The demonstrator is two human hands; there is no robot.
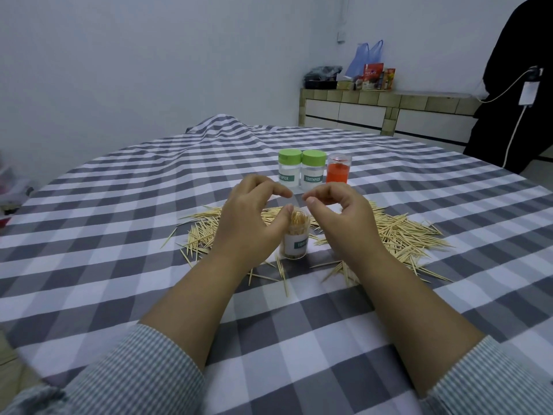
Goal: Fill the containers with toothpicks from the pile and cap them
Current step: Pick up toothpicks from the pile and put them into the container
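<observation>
A clear toothpick container [294, 245] stands uncapped on the checked tablecloth [125, 265], with a bundle of toothpicks [299, 220] sticking out of its mouth. My left hand [248, 217] is at its left side, thumb tip touching the bundle, and its fingers arch loosely above and hold nothing. My right hand [339, 215] hovers just right of the container with fingers curved and nothing in them. The loose toothpick pile [398, 235] spreads behind and beside both hands. Two green-capped containers [288, 169] [313, 170] and a red one [338, 170] stand behind.
Stray toothpicks [281, 269] lie in front of the container. A tiled counter [383, 112] with bags and boxes runs along the back right wall. A person in dark clothing [517, 94] stands at the far right beside the table.
</observation>
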